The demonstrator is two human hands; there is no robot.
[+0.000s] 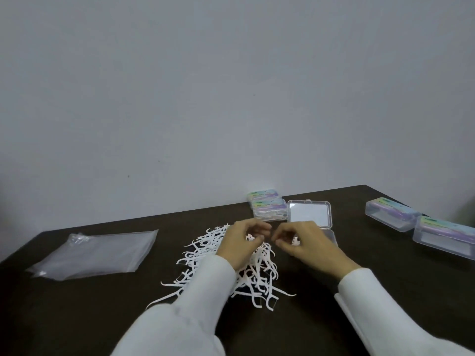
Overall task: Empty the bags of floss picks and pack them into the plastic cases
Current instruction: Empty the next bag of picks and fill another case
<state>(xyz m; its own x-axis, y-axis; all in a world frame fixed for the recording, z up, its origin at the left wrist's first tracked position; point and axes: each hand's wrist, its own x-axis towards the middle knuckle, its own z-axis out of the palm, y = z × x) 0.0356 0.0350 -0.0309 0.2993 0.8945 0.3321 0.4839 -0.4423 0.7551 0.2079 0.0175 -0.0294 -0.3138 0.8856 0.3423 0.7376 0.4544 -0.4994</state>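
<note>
White plastic floss picks (226, 268) lay in a loose heap at the centre of the dark table (359, 291), directly beneath both of my hands. At 9 o'clock from the heap, a flat stack of clear bags (97, 253) rested on the table, apparently emptied (I could not confirm that nothing remained inside). I therefore judged the emptying stage largely complete.

An open clear case (309, 214) stood at 1 o'clock from the heap, its lid raised toward the wall; its base was mostly hidden behind my right hand (305, 242). Two labelled cases (267, 206) sat closed at 12 o'clock, just beside the open one, and the nearer appeared to hold picks. Two further labelled cases (421, 224) lay well apart at 3 o'clock; their contents were not legible.

My right hand had its fingers curled, pinching a few picks above the open case. My left hand (244, 240) was curled over the heap, its fingertips near the right hand's; whether it held a pick I could not tell.

Remaining work, in my estimate: most of the heap was not yet packed, and the open case was not yet closed.
</note>
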